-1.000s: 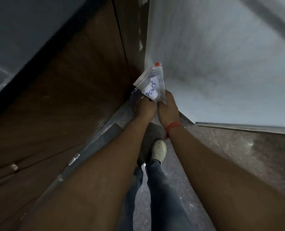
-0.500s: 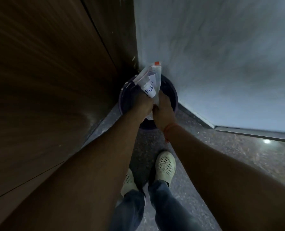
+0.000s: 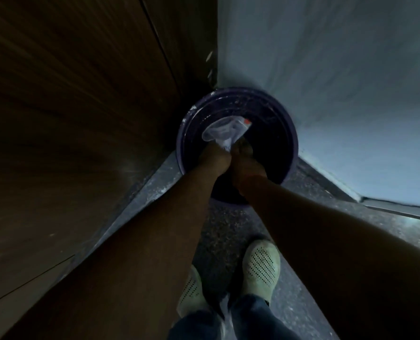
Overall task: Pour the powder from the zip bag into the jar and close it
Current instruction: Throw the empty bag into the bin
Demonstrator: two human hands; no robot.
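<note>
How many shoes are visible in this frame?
2. One pale perforated shoe stands on the floor below the right forearm; the other shoe is lower left, partly hidden behind the left forearm.

Single view, head cam, wide-angle. Looks steeply down from the person's head height, along both forearms toward the floor (image 3: pixel 228 231). Facing a room corner: wood panel (image 3: pixel 69 119) fills the left side, pale wall (image 3: pixel 339 82) the right, both bowed by lens distortion. Forearms are close and large at the bottom edge; left hand (image 3: pixel 215 155) and right hand (image 3: pixel 243 155) are small near frame centre, over a dark round bin (image 3: pixel 290 133) in the corner. Shoes (image 3: pixel 261 263) at bottom. Dim and blurred. No second view to overlap.
</note>
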